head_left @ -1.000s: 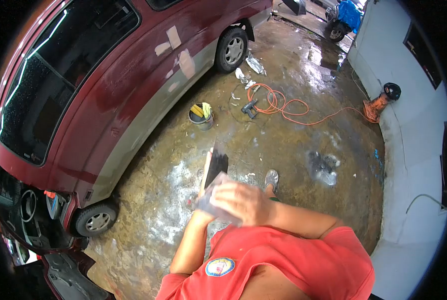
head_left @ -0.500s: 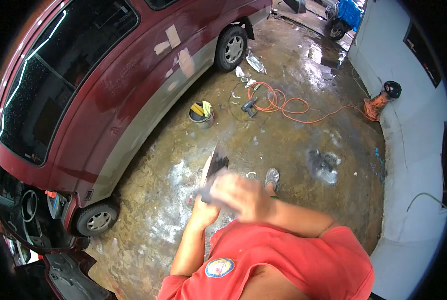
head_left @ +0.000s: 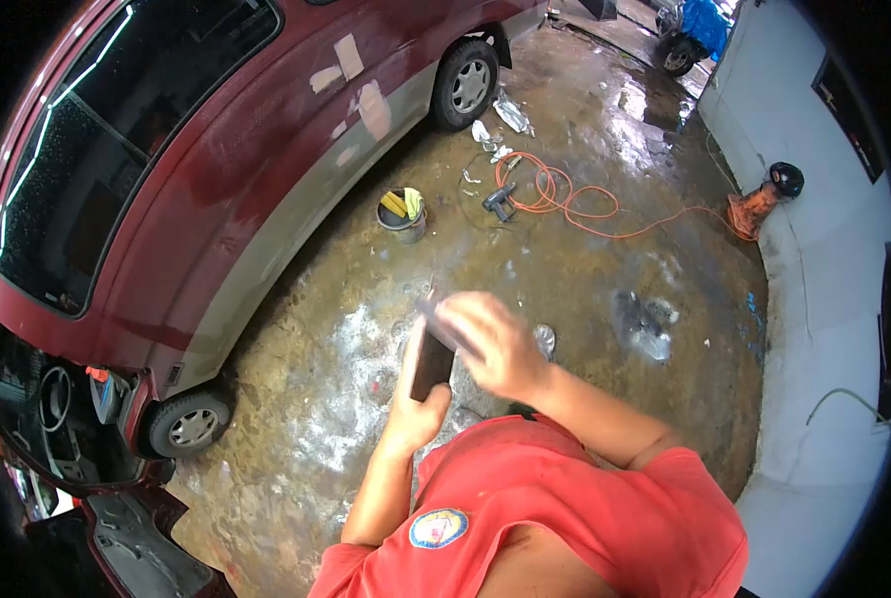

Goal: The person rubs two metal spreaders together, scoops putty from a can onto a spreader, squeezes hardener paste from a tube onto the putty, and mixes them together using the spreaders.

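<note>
Maroon van point(head_left: 216, 224): stands along the left, bare pale patches on its side; neither hand touches it.
Bucket point(head_left: 404, 234): on the floor beyond the hands, a yellow cloth point(head_left: 413, 203) over its rim.
Left hand point(head_left: 417, 421): clasped around the near end of the dark slab, thumb laid along its right edge; the fingers are mostly hidden behind it.
Dark slab point(head_left: 432, 367): held up in front of the red shirt point(head_left: 565, 488), broad face toward the body; looks stiff and probably light enough for one hand. Best held low and by the long edges, as here, leaving the face free; if damp, it may slip.
Grey piece point(head_left: 456, 332): flat and thin, tilted across the slab's far end; whether they touch, I cannot tell. It seems light, perhaps slightly bendy; a broad pinch near its edge should keep it flat.
Right hand point(head_left: 500, 351): clamped on the grey piece, fingers spread over it and somewhat blurred; close to the left hand but apart from it.
</note>
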`<state>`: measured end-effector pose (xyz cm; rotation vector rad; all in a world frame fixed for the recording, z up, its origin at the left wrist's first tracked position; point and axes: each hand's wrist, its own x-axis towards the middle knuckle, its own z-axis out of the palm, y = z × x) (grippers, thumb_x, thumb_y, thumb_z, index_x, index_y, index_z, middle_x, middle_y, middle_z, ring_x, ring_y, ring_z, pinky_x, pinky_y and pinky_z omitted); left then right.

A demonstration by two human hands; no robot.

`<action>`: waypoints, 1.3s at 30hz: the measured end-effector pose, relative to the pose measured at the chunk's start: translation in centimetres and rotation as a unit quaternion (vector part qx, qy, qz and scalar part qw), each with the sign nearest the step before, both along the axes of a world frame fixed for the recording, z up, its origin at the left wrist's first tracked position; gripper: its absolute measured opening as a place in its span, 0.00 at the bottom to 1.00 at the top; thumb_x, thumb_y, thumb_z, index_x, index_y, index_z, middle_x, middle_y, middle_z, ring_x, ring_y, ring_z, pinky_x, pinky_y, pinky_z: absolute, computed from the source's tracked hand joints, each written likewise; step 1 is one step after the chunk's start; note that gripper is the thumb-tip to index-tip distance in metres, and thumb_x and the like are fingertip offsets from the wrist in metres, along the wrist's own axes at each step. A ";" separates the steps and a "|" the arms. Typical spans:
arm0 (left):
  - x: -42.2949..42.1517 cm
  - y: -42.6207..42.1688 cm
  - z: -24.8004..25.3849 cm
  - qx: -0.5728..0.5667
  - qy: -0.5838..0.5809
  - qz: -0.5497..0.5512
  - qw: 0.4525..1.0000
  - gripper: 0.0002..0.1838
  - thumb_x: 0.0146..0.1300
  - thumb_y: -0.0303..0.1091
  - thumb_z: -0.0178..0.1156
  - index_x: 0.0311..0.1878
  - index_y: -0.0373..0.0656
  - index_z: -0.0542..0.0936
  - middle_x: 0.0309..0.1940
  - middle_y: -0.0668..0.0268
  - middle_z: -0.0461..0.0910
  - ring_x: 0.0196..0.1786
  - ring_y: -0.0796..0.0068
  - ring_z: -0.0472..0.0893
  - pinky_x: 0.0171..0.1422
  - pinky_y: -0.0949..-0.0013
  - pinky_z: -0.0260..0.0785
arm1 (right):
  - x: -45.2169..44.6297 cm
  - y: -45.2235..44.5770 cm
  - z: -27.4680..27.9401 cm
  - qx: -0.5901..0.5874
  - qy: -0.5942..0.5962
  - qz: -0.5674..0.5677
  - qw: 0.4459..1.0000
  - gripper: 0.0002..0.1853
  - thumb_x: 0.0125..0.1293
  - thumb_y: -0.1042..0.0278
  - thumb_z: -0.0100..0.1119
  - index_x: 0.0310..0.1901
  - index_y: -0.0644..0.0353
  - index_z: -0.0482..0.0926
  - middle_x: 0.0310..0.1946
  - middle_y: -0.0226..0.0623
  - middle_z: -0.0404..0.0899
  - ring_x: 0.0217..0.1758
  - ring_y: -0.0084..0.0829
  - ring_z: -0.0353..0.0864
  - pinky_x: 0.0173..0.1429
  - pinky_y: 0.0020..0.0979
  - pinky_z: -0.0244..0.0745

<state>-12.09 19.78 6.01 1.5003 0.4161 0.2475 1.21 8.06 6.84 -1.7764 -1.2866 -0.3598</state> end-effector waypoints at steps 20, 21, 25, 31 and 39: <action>0.2 0.6 -2.6 0.162 -0.102 -0.028 0.981 0.42 0.55 0.18 0.54 0.76 0.36 0.57 0.72 0.50 0.64 0.76 0.53 0.62 0.79 0.57 0.53 | -2.0 0.7 0.8 0.056 0.128 0.038 0.990 0.18 0.61 0.78 0.64 0.54 0.65 0.79 0.51 0.48 0.79 0.54 0.49 0.81 0.58 0.41 0.78; -0.3 1.7 -4.9 0.101 -0.067 -0.029 0.992 0.40 0.57 0.20 0.56 0.75 0.37 0.59 0.69 0.51 0.67 0.73 0.54 0.67 0.78 0.57 0.57 | -3.6 0.3 0.9 0.061 0.104 0.074 0.990 0.20 0.59 0.78 0.66 0.54 0.65 0.79 0.52 0.48 0.79 0.55 0.49 0.81 0.59 0.41 0.78; 0.6 0.3 -2.5 0.069 -0.121 -0.017 0.990 0.39 0.57 0.21 0.56 0.75 0.36 0.60 0.68 0.52 0.68 0.71 0.58 0.68 0.76 0.62 0.58 | -3.9 0.3 0.4 0.063 0.049 0.054 0.995 0.23 0.55 0.71 0.68 0.55 0.62 0.80 0.53 0.45 0.79 0.57 0.47 0.80 0.58 0.39 0.79; 0.1 1.1 -2.9 0.147 -0.043 -0.109 0.982 0.45 0.52 0.16 0.49 0.78 0.35 0.54 0.74 0.48 0.59 0.79 0.53 0.57 0.82 0.59 0.47 | -4.8 -0.1 1.9 0.057 0.083 0.092 0.991 0.18 0.63 0.74 0.63 0.55 0.65 0.79 0.52 0.48 0.78 0.54 0.48 0.80 0.54 0.41 0.79; 0.1 -1.1 -4.8 0.050 -0.115 0.026 0.992 0.35 0.57 0.18 0.54 0.72 0.36 0.64 0.65 0.50 0.70 0.70 0.55 0.69 0.77 0.57 0.59 | -3.9 -0.3 0.6 0.057 0.133 0.011 0.989 0.16 0.63 0.77 0.62 0.54 0.65 0.80 0.51 0.49 0.79 0.54 0.48 0.81 0.58 0.41 0.77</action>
